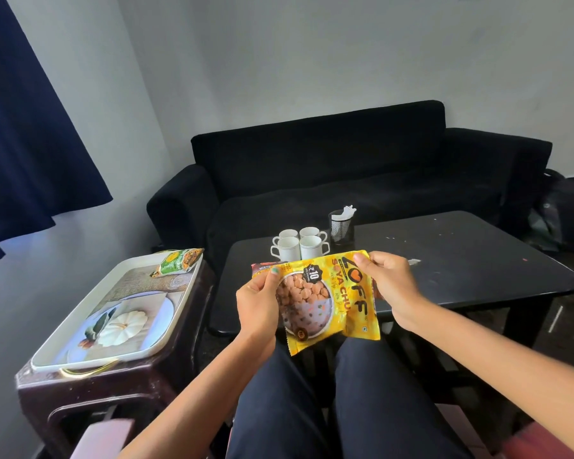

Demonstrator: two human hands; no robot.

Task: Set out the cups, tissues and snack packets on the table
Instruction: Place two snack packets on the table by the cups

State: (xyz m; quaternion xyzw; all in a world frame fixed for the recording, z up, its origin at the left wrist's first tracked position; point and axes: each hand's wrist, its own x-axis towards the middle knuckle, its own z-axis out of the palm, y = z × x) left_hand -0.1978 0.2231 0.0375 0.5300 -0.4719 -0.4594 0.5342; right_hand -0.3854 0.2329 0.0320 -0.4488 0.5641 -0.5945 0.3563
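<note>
Holding the yellow packet [328,299] at centre frame, we pinch its left edge with our left hand [257,301] and its top right corner with our right hand [390,286]. A second packet [262,267] peeks out behind it. Just above, four cups [299,243] cluster on the table [461,260] beside the tissue holder [342,226]. At left, a green packet [178,261] lies on the tray [80,326].

Both hands [325,293] raised, fingers pinching (left thumb seemingly on top).
</note>
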